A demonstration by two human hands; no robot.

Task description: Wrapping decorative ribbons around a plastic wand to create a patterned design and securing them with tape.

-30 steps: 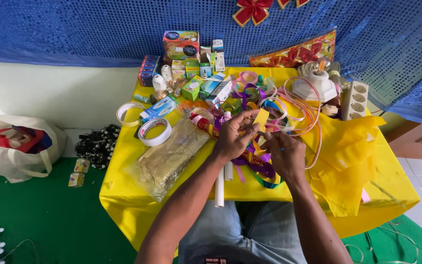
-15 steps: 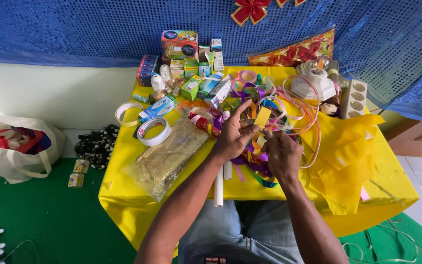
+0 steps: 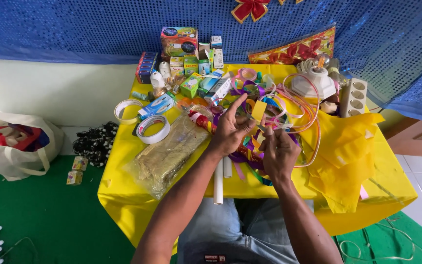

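Both hands meet over the middle of the yellow table (image 3: pixel 133 205). Left hand (image 3: pixel 230 133) pinches a yellow ribbon strip (image 3: pixel 259 111), index finger raised, keeping it taut; right hand (image 3: pixel 278 151) is curled around its lower end, above the tangled ribbon pile (image 3: pixel 264 98). Tape rolls (image 3: pixel 153 129) lie toward the left edge.

Tape rolls (image 3: pixel 153 129) at 10 o'clock on tabletop (image 3: pixel 123 195); small boxes (image 3: pixel 179 41) at 12; power strip (image 3: pixel 353 97) at 2; white bag (image 3: pixel 15 146) on floor at 9.
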